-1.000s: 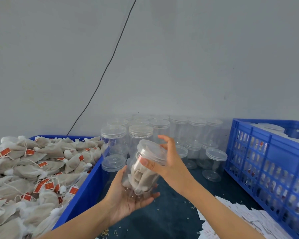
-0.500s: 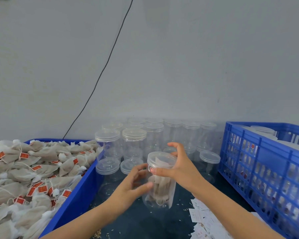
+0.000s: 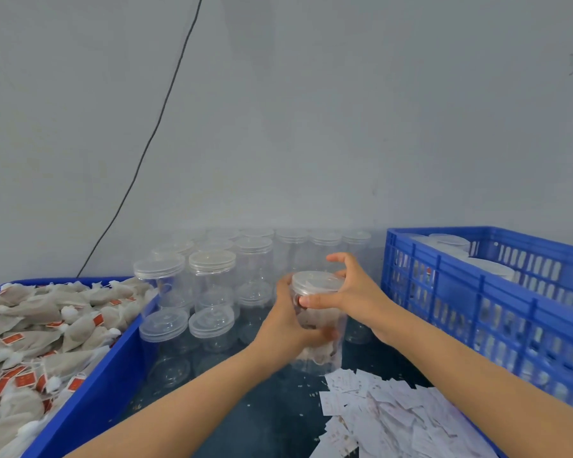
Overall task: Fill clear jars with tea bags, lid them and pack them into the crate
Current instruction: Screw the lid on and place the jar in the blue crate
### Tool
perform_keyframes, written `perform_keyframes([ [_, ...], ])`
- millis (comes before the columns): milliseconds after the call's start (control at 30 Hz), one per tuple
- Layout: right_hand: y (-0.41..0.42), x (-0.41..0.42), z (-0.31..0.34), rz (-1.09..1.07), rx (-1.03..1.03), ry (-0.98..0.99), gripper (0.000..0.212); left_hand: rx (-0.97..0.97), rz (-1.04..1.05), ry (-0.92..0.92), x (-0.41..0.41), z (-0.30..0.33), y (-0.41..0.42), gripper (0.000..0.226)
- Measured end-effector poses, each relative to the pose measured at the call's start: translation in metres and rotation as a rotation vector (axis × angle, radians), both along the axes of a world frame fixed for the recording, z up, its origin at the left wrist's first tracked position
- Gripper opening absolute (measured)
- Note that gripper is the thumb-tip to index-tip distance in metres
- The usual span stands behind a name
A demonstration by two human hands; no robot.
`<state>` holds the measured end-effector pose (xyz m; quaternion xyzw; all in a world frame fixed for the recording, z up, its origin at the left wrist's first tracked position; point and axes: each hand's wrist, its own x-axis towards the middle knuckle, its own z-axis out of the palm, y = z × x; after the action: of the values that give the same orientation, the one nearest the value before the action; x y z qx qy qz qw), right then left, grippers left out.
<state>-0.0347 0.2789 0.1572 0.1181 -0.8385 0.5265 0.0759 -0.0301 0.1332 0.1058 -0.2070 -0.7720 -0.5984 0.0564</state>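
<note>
A clear jar (image 3: 325, 353) holding tea bags stands upright at the table's centre. My left hand (image 3: 290, 325) wraps around its body from the left. My right hand (image 3: 351, 292) grips the clear lid (image 3: 316, 281) on top of the jar, thumb at the front and fingers arched over the back. A blue crate (image 3: 477, 292) stands at the right, with lidded jars inside it. Loose tea bags (image 3: 43, 328) with red tags fill the blue bin (image 3: 106, 388) at the left.
Several empty clear jars (image 3: 212, 276) with lids stand and are stacked against the grey wall behind my hands. White paper slips (image 3: 387, 414) lie scattered on the dark table (image 3: 265, 414) at the front right. A black cable (image 3: 153, 133) runs down the wall.
The jar has gone from tilted in my left palm to upright on the table, shifted right toward the crate. My right hand stays on the lid; my left hand now holds the jar's side.
</note>
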Motion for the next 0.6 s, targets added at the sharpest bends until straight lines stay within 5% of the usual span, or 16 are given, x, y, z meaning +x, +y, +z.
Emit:
perform_keyframes([
  [333,0.088,-0.005,0.062,-0.178,-0.062,0.109,0.089,-0.100,-0.006,0.209,-0.026,0.059,0.093,0.108],
  [600,0.166,0.009,0.129,-0.365,-0.056,0.303,0.089,-0.037,-0.139,0.411,-0.039,0.127,0.179,0.084],
])
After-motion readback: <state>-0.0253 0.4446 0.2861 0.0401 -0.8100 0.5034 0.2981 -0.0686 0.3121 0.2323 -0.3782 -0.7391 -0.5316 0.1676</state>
